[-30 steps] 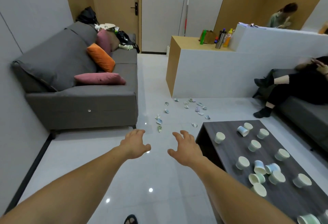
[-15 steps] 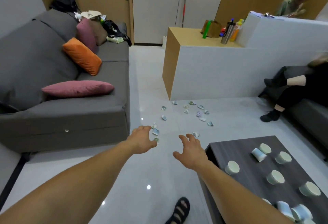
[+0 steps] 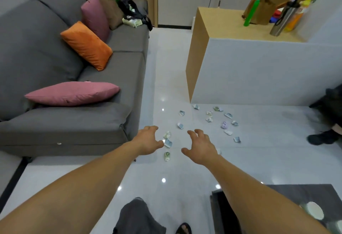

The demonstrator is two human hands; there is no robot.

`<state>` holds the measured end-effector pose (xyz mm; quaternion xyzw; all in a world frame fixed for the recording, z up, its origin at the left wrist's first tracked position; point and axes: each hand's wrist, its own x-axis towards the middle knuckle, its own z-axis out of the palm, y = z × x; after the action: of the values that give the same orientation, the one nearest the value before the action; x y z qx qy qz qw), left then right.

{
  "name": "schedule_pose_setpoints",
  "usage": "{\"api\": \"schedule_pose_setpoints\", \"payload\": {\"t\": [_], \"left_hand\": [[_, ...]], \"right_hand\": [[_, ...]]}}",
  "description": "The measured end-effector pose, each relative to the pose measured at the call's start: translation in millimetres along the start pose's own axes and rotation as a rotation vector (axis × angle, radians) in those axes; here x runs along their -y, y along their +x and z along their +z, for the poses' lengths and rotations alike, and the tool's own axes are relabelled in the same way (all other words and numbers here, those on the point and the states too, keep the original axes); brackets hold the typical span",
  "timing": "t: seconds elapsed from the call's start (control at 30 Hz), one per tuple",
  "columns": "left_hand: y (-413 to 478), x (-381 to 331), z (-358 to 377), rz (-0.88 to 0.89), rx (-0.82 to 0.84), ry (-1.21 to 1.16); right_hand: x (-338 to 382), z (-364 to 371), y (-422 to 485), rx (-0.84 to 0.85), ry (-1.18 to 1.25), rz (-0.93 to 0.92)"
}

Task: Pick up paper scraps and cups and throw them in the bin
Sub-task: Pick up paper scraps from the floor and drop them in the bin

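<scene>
Several crumpled paper scraps (image 3: 209, 119) lie scattered on the pale floor in front of a white counter. Three of them (image 3: 168, 143) lie between my two outstretched hands. My left hand (image 3: 148, 139) hovers with loosely spread fingers just left of these scraps and holds nothing. My right hand (image 3: 200, 145) reaches forward to their right, fingers spread and slightly curled, also holding nothing. One white paper cup (image 3: 313, 209) shows on the dark coffee table (image 3: 288, 195) at the lower right. No bin is in view.
A grey sofa (image 3: 74, 122) with pink and orange cushions fills the left. A white and wood counter (image 3: 249, 70) with bottles stands ahead on the right. A seated person's dark foot (image 3: 322, 138) rests on the floor at the right edge. My knee and sandalled foot show below.
I have walked forward toward the scraps; they are now closer and lie between my hands. The coffee table has slid down to the lower right corner. Both hands stay spread and hold nothing.
</scene>
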<state>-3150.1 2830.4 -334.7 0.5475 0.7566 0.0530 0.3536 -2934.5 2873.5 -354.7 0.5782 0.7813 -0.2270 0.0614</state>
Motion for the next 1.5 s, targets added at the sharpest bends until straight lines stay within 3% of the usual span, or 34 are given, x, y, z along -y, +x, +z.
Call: {"api": "schedule_pose_setpoints", "payload": {"t": [0.13,0.43,0.83,1.0,1.17,1.37,1.5], "left_hand": [[83,2,-10,-0.025,0.024,-0.013],[272,46,28,-0.159,0.262,-0.044],[504,191,268,-0.385,0.365,-0.168],[536,240,371,-0.44,0.386,-0.232],[542,273,423,-0.472,0.397,-0.272],[553,288,429,-0.508,0.39,-0.347],[560,268,416,-0.459,0.416,-0.502]], "right_hand": [[0,5,77,0.064,0.017,0.015],[-21,80,258,0.221,0.107,0.16],[-121,400,453,0.452,0.177,0.305],[-143,524,476,0.482,0.154,0.304],[-148,598,497,0.365,0.176,0.396],[-156,612,500,0.293,0.274,0.288],[-156,574,492,0.328,0.415,0.081]]}}
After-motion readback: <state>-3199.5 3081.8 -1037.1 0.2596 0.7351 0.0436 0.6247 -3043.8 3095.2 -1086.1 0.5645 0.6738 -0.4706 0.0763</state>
